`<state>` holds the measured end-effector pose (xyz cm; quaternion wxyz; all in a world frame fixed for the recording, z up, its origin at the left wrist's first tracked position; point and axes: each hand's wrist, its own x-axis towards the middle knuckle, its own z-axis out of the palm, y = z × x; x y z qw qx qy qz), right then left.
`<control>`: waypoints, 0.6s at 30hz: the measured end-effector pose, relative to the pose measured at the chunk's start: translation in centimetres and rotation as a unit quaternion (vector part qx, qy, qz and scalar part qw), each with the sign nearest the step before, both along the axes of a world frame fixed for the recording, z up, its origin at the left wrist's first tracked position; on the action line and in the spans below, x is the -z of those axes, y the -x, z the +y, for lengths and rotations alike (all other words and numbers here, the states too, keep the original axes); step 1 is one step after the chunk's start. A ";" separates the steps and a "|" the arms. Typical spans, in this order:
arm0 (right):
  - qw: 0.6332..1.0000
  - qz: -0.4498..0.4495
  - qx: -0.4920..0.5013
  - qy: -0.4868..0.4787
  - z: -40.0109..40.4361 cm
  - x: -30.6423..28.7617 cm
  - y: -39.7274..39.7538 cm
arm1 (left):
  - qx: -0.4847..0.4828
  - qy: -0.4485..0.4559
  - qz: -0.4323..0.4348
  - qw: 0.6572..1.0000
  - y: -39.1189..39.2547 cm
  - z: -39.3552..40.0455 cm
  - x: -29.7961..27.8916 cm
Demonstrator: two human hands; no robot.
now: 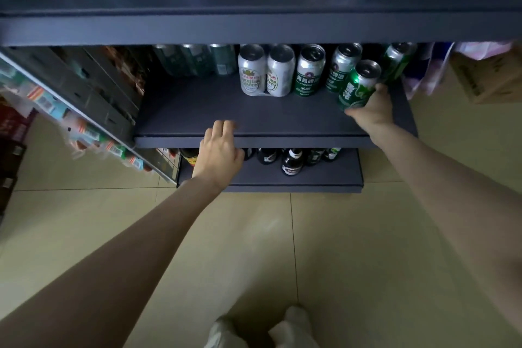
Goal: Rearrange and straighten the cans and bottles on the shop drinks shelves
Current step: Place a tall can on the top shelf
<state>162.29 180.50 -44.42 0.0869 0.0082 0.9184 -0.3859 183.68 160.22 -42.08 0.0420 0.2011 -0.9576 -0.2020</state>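
1. Head view: the right hand (372,106) grips a green can (358,85), tilted, at the middle shelf (254,118) front right.
2. Left hand (219,150), fingers loose, rests on the shelf edge.
3. The can looks rigid, smooth and probably slippery; best wrapped mid-body.

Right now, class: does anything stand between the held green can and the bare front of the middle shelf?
Nothing visible does. The right hand grips the green can, tilted, at the shelf's right end; the shelf in front of the can row lies bare.
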 end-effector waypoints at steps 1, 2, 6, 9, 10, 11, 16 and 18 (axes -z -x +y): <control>1.000 -0.015 -0.015 -0.002 0.2 -1.2 -1.7 | 0.000 -0.016 0.003 1.000 -0.4 0.3 -1.1; 0.999 -0.023 -0.030 0.006 0.5 -2.5 -3.4 | 0.002 -0.030 0.005 1.000 -0.9 0.7 -2.5; 0.993 0.029 -0.070 0.088 2.6 -10.7 -10.5 | -0.007 -0.061 0.048 0.997 -2.2 1.2 -9.6; 0.985 0.066 -0.054 0.148 3.7 -17.5 -11.5 | -0.040 -0.074 0.093 0.992 -2.2 1.1 -15.3; 0.983 0.079 -0.053 0.157 3.6 -19.6 -10.9 | -0.046 -0.076 0.115 0.989 -2.0 1.1 -16.9; 0.981 0.095 -0.055 0.158 3.2 -21.6 -9.9 | -0.050 -0.078 0.137 0.986 -1.7 1.0 -18.2; 0.978 0.098 -0.052 0.177 -1.4 -27.5 -5.1 | -0.033 -0.083 0.172 0.981 0.0 0.7 -21.5; 0.980 0.079 -0.039 0.177 -3.2 -27.2 -4.2 | -0.019 -0.077 0.172 0.982 0.0 0.1 -22.1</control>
